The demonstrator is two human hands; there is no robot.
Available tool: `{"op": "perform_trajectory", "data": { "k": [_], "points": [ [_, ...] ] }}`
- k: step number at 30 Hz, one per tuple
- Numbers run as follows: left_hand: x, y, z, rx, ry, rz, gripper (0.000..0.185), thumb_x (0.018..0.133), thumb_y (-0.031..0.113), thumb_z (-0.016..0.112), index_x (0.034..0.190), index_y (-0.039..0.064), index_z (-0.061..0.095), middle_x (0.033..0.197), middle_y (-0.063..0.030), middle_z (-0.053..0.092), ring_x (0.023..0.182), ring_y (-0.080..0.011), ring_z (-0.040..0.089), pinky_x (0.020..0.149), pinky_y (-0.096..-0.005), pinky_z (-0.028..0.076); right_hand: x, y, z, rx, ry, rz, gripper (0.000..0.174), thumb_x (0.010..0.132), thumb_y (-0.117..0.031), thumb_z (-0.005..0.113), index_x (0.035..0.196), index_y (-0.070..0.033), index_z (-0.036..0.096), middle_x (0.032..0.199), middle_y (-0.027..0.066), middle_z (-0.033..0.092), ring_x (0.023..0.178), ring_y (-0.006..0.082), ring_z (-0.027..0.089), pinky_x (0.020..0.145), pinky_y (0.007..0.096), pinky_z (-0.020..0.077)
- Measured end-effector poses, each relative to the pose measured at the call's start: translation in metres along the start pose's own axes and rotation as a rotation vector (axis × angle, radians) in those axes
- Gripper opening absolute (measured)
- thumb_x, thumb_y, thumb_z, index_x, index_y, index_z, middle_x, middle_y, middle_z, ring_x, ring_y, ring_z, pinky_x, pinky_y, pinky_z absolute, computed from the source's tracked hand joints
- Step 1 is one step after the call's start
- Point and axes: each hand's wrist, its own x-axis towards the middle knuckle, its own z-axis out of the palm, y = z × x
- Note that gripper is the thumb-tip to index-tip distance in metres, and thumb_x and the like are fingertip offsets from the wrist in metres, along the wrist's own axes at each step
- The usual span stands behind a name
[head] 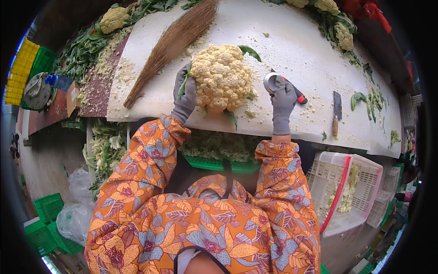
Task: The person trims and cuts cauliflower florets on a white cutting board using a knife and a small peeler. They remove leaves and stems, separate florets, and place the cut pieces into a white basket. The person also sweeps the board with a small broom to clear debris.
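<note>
A large pale cauliflower head [220, 77] rests on the white table sheet [301, 44], a few green leaves sticking out around it. My left hand [185, 90], in a grey glove, grips its left side and a leaf there. To the right of the head, my gloved right hand [284, 97] holds a round silver ring-shaped piece [271, 83], perhaps a roll of tape. A red and black handle [298, 93] shows behind the fingers of that hand; whether it is held or lies on the sheet, I cannot tell.
A straw broom [171, 44] lies left of the head. Right of my hand is a wooden-handled cleaver [336, 113]. Trimmed leaves [80, 54] and crumbs cover the left end. Below the table edge stand a white crate [345, 195] and a green crate [222, 165] holding florets.
</note>
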Motion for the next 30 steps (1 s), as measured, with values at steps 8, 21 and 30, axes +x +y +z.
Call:
{"op": "perform_trajectory", "data": {
  "k": [8,21,30],
  "points": [
    [-0.008,0.006,-0.015,0.006,-0.033,-0.149,0.044,0.099,0.012,0.045,0.140,-0.004,0.047,0.128,-0.0108,0.059,0.115,-0.0180,0.056,0.102,-0.0330,0.046,0.015,0.001,-0.004,0.015,0.012,0.050,0.037,0.095,-0.037,0.072,0.085,-0.002,0.069,0.065,0.0004,0.063,0.051,0.0036,0.050,0.046,0.0225,0.0400],
    [0.045,0.055,0.031,0.961,-0.095,0.470,0.044,0.092,0.025,0.058,0.131,0.004,0.062,0.130,-0.0161,0.063,0.120,-0.0354,0.056,0.107,-0.0459,0.041,0.054,0.016,0.017,-0.160,-0.203,0.045,0.043,0.093,-0.045,0.072,0.086,-0.002,0.071,0.067,-0.0001,0.062,0.057,0.0076,0.054,0.052,0.0257,0.0442],
    [0.019,-0.003,-0.032,0.536,0.214,0.175,0.041,0.102,0.015,0.044,0.134,-0.009,0.055,0.128,-0.0225,0.063,0.119,-0.0335,0.061,0.104,-0.0388,0.046,0.074,0.009,-0.042,-0.793,-0.516,0.170,0.047,0.098,-0.050,0.056,0.119,-0.009,0.068,0.082,0.0109,0.070,0.078,0.0189,0.068,0.073,0.0337,0.0512]
  ]
}}
